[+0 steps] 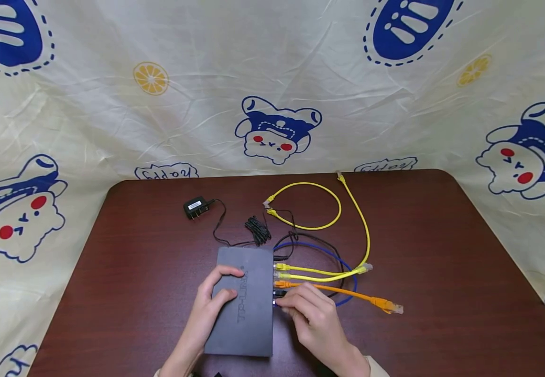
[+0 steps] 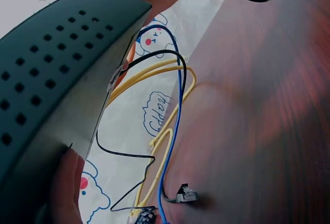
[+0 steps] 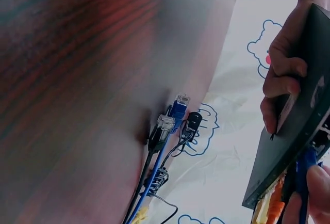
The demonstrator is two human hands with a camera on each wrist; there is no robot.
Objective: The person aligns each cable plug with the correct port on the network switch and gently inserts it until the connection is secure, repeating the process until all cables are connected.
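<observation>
A dark grey TP-LINK network switch (image 1: 244,314) is held by my left hand (image 1: 211,301), its thumb and a finger over the top face. My right hand (image 1: 312,319) pinches the plug of a blue network cable (image 3: 306,170) at the port side of the switch. Beside it, a black cable (image 2: 165,52), an orange cable (image 1: 338,289) and two yellow cables (image 1: 312,270) run from the same row of ports. How far in the blue plug sits, I cannot tell. Vent holes dot the switch's side in the left wrist view.
A black power adapter (image 1: 195,207) lies at the back left, its cord bundled (image 1: 257,230) behind the switch. A looped yellow cable (image 1: 338,204) lies farther back. Free ends include the orange plug (image 1: 390,306) and, in the right wrist view, a blue plug (image 3: 179,106) and a black plug (image 3: 162,130).
</observation>
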